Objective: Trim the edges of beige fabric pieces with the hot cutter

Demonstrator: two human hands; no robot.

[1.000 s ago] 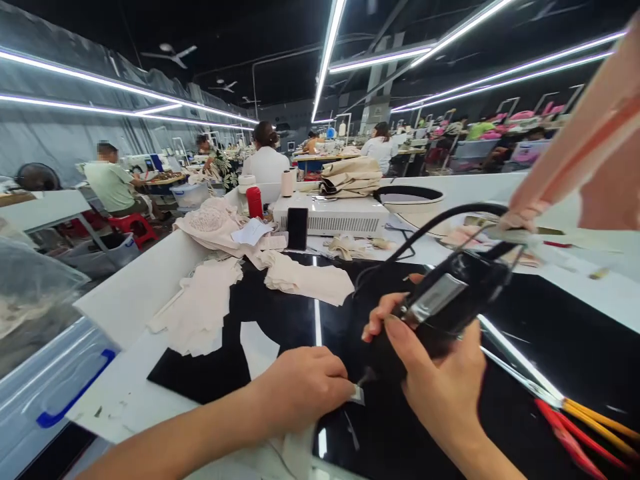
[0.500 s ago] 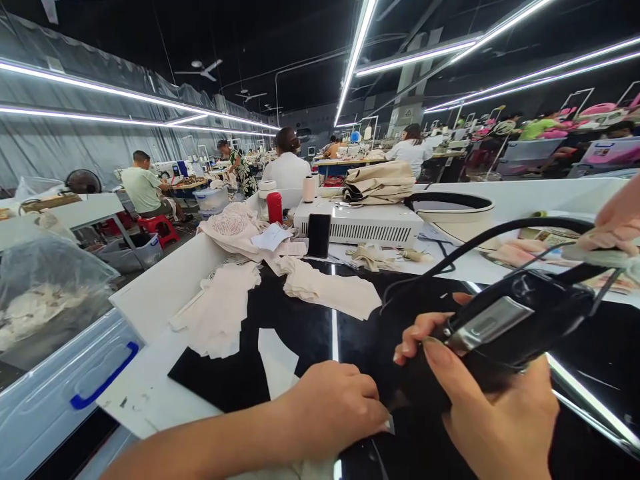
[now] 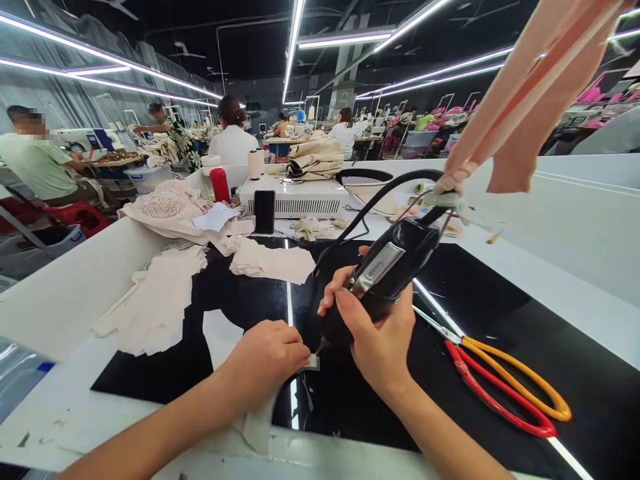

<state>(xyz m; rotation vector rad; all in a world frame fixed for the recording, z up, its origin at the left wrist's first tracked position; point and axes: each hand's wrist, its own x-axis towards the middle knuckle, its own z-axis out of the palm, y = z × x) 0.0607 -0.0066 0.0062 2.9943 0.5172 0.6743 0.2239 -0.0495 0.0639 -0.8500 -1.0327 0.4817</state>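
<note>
My right hand (image 3: 383,327) is wrapped around a black corded power tool (image 3: 400,257) with a metal plate on its side. Pink fabric strips (image 3: 525,113) are knotted at the tool's upper end and run up to the right. Its lower end points at the black work surface, close to my left fingers. My left hand (image 3: 273,360) is closed in a pinch on a cream fabric piece (image 3: 257,423), which hangs below the palm. A small pale edge (image 3: 313,362) pokes out past the fingertips. How the tool's tip meets it cannot be made out.
Large scissors (image 3: 505,380) with red and orange handles lie at the right. Stacks of cream fabric (image 3: 155,300) are on the left, with another stack (image 3: 273,260) farther back. A phone (image 3: 265,212) leans against a white vented box (image 3: 305,200). A red bottle (image 3: 219,185) stands beside it.
The view has swung right, so the scene sits farther left and the scissors and hanging pink strips now show. Both hands keep their grips.
</note>
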